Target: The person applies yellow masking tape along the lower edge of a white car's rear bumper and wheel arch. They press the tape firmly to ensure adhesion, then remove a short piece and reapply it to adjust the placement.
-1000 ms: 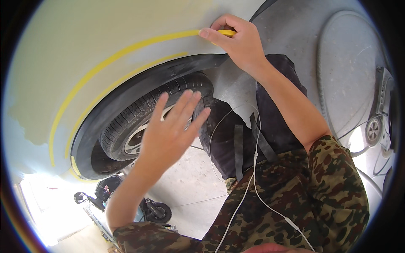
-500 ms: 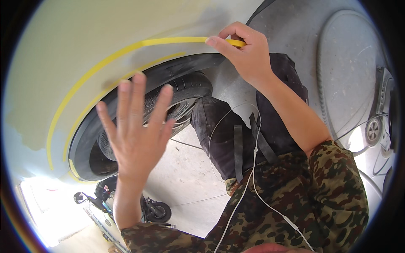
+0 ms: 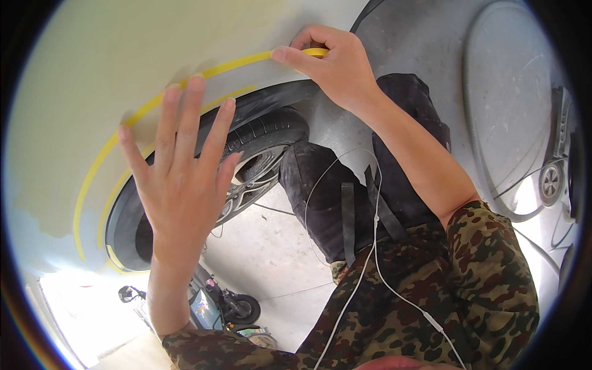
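Observation:
A long strip of yellow masking tape [image 3: 97,161] curves over the pale car body panel [image 3: 117,68], following the arch above the wheel. My right hand [image 3: 336,68] pinches the tape roll, and the strip runs from its thumb leftward to the panel. Fingers spread, my left hand [image 3: 182,154] has its fingertips at the strip's middle stretch; it holds nothing. A second, shorter yellow strip [image 3: 242,92] lies closer to the black wheel arch edge [image 3: 271,92]. Below it the tyre [image 3: 280,126] shows, partly hidden by my left hand.
My bent knees [image 3: 314,191] are close to the wheel. A white cable [image 3: 373,240] hangs down my front. On the right lie a grey hose [image 3: 472,117] and a wheeled device [image 3: 550,179]. A small scooter [image 3: 243,308] stands at the lower left on the concrete floor.
My left hand has moved up and left onto the long tape strip. My right hand, still on the roll, has shifted left and slightly up.

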Demonstrator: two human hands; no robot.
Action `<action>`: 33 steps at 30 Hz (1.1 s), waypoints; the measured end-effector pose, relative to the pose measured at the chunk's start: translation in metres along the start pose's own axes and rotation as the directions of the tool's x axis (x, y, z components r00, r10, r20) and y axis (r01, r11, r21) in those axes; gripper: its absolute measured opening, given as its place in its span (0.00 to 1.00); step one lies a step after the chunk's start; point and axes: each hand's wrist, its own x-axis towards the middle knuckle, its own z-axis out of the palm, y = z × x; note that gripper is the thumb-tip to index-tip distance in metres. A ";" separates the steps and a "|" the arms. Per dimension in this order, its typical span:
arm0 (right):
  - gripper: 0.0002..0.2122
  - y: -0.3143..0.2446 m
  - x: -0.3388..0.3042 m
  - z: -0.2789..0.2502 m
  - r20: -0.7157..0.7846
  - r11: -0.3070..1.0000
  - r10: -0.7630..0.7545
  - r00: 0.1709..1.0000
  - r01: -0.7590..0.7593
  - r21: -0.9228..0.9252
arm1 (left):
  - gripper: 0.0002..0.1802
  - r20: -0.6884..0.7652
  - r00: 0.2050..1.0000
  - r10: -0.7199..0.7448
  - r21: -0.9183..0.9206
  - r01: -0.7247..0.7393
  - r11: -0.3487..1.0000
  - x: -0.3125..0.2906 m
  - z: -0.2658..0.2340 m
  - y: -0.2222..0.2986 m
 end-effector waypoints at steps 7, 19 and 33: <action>0.16 -0.001 -0.001 0.000 0.012 1.000 0.017 1.000 -0.017 0.021 | 0.42 -0.002 0.998 0.059 -0.017 -0.059 0.998 0.013 0.008 0.004; 0.21 0.023 0.007 0.006 -0.031 0.999 -0.036 0.999 0.035 -0.031 | 0.37 -0.029 0.971 0.236 -0.088 -0.238 0.967 0.054 0.042 0.030; 0.14 0.033 0.014 0.009 0.034 0.989 0.020 0.999 -0.025 0.147 | 0.30 0.030 0.992 -0.125 -0.930 0.073 0.361 -0.074 0.234 0.198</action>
